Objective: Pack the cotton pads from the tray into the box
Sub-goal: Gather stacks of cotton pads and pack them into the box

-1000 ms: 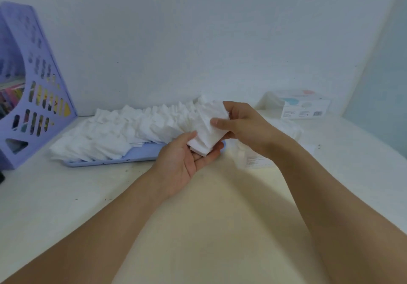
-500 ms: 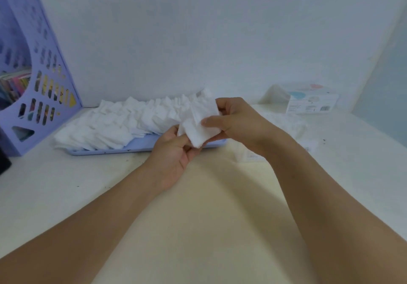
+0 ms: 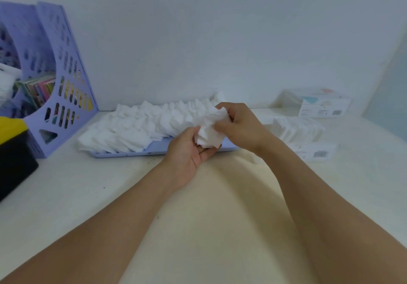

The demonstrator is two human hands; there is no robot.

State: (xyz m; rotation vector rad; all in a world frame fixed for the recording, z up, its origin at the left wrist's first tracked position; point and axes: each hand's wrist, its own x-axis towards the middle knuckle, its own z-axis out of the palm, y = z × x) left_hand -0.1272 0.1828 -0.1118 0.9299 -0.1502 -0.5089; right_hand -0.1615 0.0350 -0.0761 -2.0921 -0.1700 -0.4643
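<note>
Leftmost on the pale tabletop (image 3: 66, 195), a lilac file holder (image 3: 63, 81) stands behind a black-and-yellow object (image 3: 13, 149). Beside it, white cotton pads (image 3: 136, 127) lie fanned along a lilac tray (image 3: 158, 150). Above the tray's right end, a person's left hand (image 3: 189, 153) cradles a small stack of pads (image 3: 210, 132), fingers curled beneath, while the right hand (image 3: 240, 127) pinches its top. Further right, an open box (image 3: 304, 138) holds more pads; a printed carton (image 3: 323, 106) sits behind.

Cotton pads (image 3: 132, 129) soft, matt, fibrous; tray (image 3: 154, 150) smooth lilac plastic; table (image 3: 66, 195) matt.
</note>
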